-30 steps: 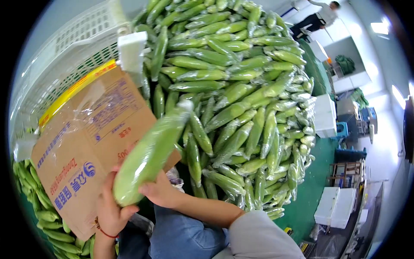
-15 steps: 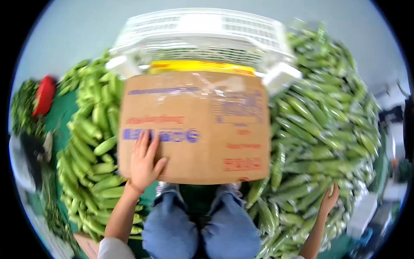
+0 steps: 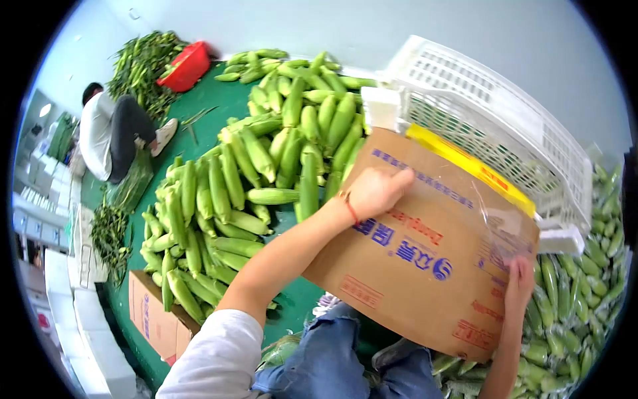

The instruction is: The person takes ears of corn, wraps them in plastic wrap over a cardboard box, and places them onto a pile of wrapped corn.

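Note:
A brown cardboard sheet (image 3: 399, 286) with blue and red print lies tilted over my knees, its far edge against a white plastic crate (image 3: 492, 126). Over its upper left part is my left hand (image 3: 382, 191), fingers curled closed; whatever they hold, if anything, is hidden. My right hand (image 3: 520, 282) is at the sheet's right side, its fingers drawn together and slightly blurred; I cannot make out anything in them. Shiny clear tape or film (image 3: 485, 213) shows on the cardboard between my hands. A yellow strip (image 3: 472, 166) runs between the sheet and the crate.
Green-husked corn ears (image 3: 246, 193) are heaped on the green floor at left. Corn in clear plastic (image 3: 565, 306) is piled at right. An open cardboard box (image 3: 156, 312) stands lower left. Farther off, a person (image 3: 109, 133) sits near a red basin (image 3: 186, 66) and leaves.
The view has swung left and the cardboard appears turned. My left hand has gone from lying spread on it to curled closed. My right hand has come from the bagged corn to the cardboard.

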A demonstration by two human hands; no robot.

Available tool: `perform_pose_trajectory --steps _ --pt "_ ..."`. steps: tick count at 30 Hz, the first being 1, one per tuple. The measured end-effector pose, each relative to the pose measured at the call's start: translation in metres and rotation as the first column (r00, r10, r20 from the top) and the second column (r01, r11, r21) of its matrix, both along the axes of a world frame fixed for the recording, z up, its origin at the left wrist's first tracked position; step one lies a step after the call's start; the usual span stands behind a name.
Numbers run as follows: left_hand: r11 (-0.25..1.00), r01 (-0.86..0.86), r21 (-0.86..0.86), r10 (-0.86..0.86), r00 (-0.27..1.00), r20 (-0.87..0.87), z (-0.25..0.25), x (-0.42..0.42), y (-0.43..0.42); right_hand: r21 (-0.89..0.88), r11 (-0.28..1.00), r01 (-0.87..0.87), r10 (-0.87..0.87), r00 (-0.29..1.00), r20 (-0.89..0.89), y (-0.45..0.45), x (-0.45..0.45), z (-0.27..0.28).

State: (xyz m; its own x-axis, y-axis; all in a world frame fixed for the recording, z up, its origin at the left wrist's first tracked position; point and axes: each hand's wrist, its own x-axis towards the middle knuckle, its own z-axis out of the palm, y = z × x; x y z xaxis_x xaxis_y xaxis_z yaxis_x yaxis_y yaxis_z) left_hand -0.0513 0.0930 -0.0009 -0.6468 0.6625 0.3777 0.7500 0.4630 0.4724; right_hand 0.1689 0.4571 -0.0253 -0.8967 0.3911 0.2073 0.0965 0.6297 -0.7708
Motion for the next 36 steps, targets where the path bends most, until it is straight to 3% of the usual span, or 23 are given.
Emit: perform_pose_trajectory --steps 3,4,5,6,10,12,13,16,17,20,22,24,26,27,28,29,30,31,32,33,34,35,36 --pt "0.992 0.126 -0.018 -0.126 0.964 -0.236 0.006 0.062 -0.058 -0.152 0.988 0.035 -0.013 0.99 0.142 -0.027 0.078 0.018" --pt "0.973 0.173 -0.152 -0.199 0.965 -0.173 0.014 0.091 -0.08 -0.183 0.983 0.01 0.026 0.981 0.193 -0.034 0.102 0.017" --pt "0.976 0.203 -0.082 -0.212 0.967 -0.139 0.004 0.117 -0.097 -0.156 0.987 -0.048 0.096 0.945 0.312 -0.045 0.119 0.023" --pt "0.973 0.19 -0.133 -0.199 0.979 -0.051 0.007 0.146 -0.114 -0.13 0.986 -0.105 0.152 0.891 0.428 -0.053 0.134 0.028" --pt "0.991 0.001 0.135 -0.006 0.999 0.035 -0.04 0.214 -0.148 -0.011 0.961 -0.277 0.26 0.888 0.379 -0.067 0.167 0.018" --pt "0.834 -0.515 0.198 0.453 0.844 0.287 -0.075 0.216 -0.158 0.006 0.963 -0.269 0.25 0.902 0.352 -0.077 0.159 0.026" --pt "0.65 -0.725 0.228 0.589 0.67 0.453 -0.102 0.194 -0.161 -0.024 0.963 -0.268 0.256 0.886 0.388 -0.068 0.162 0.014" --pt "0.538 -0.841 0.052 0.766 0.514 0.385 -0.196 0.101 -0.183 -0.209 0.942 -0.262 0.324 0.872 0.366 -0.074 0.152 0.029" --pt "0.532 -0.844 -0.071 0.813 0.484 0.324 -0.201 0.079 -0.175 -0.204 0.944 -0.259 0.319 0.872 0.37 -0.072 0.156 0.026" --pt "0.507 -0.801 -0.317 0.849 0.403 0.341 -0.211 0.034 -0.158 -0.181 0.952 -0.247 0.299 0.879 0.372 -0.077 0.152 0.029" --pt "0.53 -0.774 -0.346 0.815 0.352 0.46 -0.209 0.017 -0.165 -0.118 0.947 -0.299 0.321 0.851 0.416 -0.069 0.154 0.027" --pt "0.52 -0.846 -0.121 0.707 0.347 0.616 -0.204 0.021 -0.172 -0.127 0.948 -0.293 0.319 0.88 0.352 -0.067 0.156 0.018" --pt "0.43 -0.9 0.067 0.365 0.241 0.899 -0.15 0.035 -0.178 -0.018 0.941 -0.338 0.329 0.899 0.291 -0.065 0.153 0.015" --pt "0.589 -0.808 0.004 0.442 0.326 0.836 -0.141 0.036 -0.199 0.099 0.921 -0.377 0.336 0.897 0.288 -0.063 0.148 0.013" --pt "0.582 -0.813 -0.035 0.549 0.36 0.755 -0.083 0.054 -0.192 0.217 0.892 -0.397 0.322 0.894 0.313 -0.057 0.158 0.005" --pt "0.664 -0.743 -0.084 0.52 0.378 0.766 -0.039 0.068 -0.189 -0.056 0.975 -0.216 0.223 0.948 0.226 -0.046 0.176 -0.034" --pt "0.773 -0.613 0.166 0.325 0.606 0.726 0.001 0.082 -0.173 -0.1 0.981 -0.164 0.19 0.91 0.37 -0.087 0.145 0.032" --pt "0.849 -0.383 0.365 0.164 0.846 0.507 0.011 0.087 -0.158 -0.026 0.984 -0.178 0.178 0.939 0.295 -0.089 0.147 0.027" --pt "0.976 -0.214 0.039 0.203 0.959 0.198 0.064 0.097 -0.133 -0.107 0.992 -0.063 0.102 0.904 0.415 -0.097 0.146 0.04" --pt "0.988 -0.14 -0.064 0.15 0.973 0.178 0.086 0.113 -0.104 -0.072 0.996 -0.044 0.07 0.909 0.411 -0.098 0.149 0.033" --pt "0.991 0.007 -0.131 -0.003 0.999 0.034 0.085 0.121 -0.08 -0.097 0.994 -0.051 0.083 0.926 0.368 -0.108 0.142 0.044" --pt "0.976 0.129 -0.176 -0.139 0.989 -0.045 0.089 0.128 -0.051 0.105 0.995 0.0 -0.053 0.859 0.509 -0.112 0.147 0.036" --pt "0.946 0.226 -0.233 -0.261 0.956 -0.131 0.092 0.136 -0.023 0.17 0.985 -0.009 -0.077 0.866 0.494 -0.118 0.148 0.038"
